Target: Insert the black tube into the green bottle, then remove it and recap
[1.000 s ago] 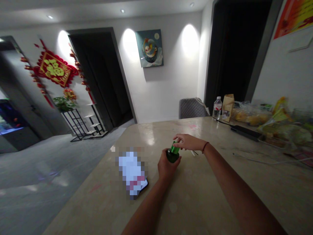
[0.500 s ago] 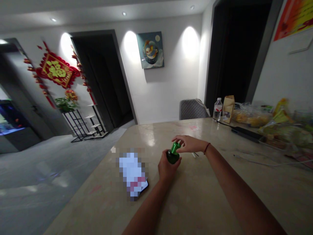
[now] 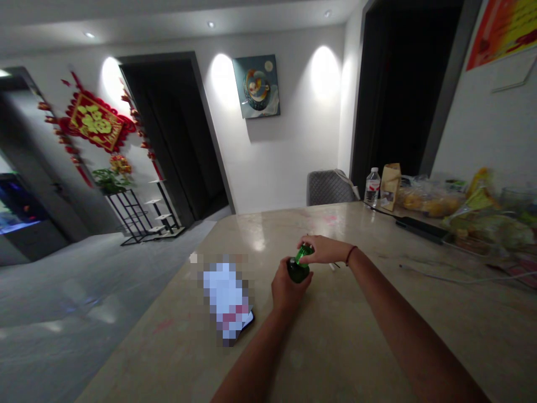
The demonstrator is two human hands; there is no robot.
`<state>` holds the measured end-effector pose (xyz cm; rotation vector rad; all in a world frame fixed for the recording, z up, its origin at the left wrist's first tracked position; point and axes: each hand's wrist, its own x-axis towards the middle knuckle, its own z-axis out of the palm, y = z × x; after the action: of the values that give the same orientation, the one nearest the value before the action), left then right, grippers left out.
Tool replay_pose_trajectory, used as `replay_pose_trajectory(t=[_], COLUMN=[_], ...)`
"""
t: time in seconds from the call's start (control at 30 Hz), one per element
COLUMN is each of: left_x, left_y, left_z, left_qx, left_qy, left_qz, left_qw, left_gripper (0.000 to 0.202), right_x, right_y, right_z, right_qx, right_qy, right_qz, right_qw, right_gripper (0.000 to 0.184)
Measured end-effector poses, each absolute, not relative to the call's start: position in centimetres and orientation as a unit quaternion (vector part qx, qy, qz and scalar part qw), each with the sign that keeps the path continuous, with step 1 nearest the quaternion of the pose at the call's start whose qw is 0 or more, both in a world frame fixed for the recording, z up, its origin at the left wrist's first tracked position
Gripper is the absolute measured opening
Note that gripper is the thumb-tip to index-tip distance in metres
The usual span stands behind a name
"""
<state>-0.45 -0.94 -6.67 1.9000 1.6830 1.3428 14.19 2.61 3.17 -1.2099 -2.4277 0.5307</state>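
A green bottle (image 3: 298, 272) is between the person's two hands, over the middle of the stone-look surface (image 3: 335, 341), right of the smartphone (image 3: 226, 296) near the left edge. The left hand (image 3: 286, 289) is wrapped around the dark, rounded body, fingers closed on it. The right hand (image 3: 325, 249) comes in from the right-edge side, its fingers curled around the bright green neck (image 3: 302, 256); how firmly they press, I cannot tell. The bottle's long axis runs roughly upward, the neck leaning slightly toward the right and the far edge. The right hand is nearer the top, the left nearer the base.
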Motion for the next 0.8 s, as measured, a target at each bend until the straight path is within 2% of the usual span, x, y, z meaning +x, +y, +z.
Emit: replay_pose_trajectory(t=[0.1,0.23,0.5,0.8], left_x=[-0.45,-0.44,-0.49,-0.40], left_y=[-0.85,-0.78,-0.87,-0.86], left_z=[-6.72,-6.73,-6.63,-6.68], left_qx=[0.653,0.648,0.652,0.652], left_qy=[0.586,0.583,0.577,0.580], left_qz=[0.460,0.468,0.470,0.468], left_qw=[0.137,0.143,0.145,0.139], left_gripper=[0.054,0.053,0.052,0.053], right_x=[14.12,13.90,14.18,14.15], right_y=[2.50,2.52,2.74,2.35], right_z=[3.34,3.30,2.92,3.28], right_qx=[-0.421,-0.443,-0.455,-0.471], right_qy=[-0.868,-0.852,-0.850,-0.841], right_qz=[0.186,0.207,0.227,0.219], right_qw=[0.187,0.185,0.134,0.150], right_gripper=[0.044,0.040,0.038,0.046])
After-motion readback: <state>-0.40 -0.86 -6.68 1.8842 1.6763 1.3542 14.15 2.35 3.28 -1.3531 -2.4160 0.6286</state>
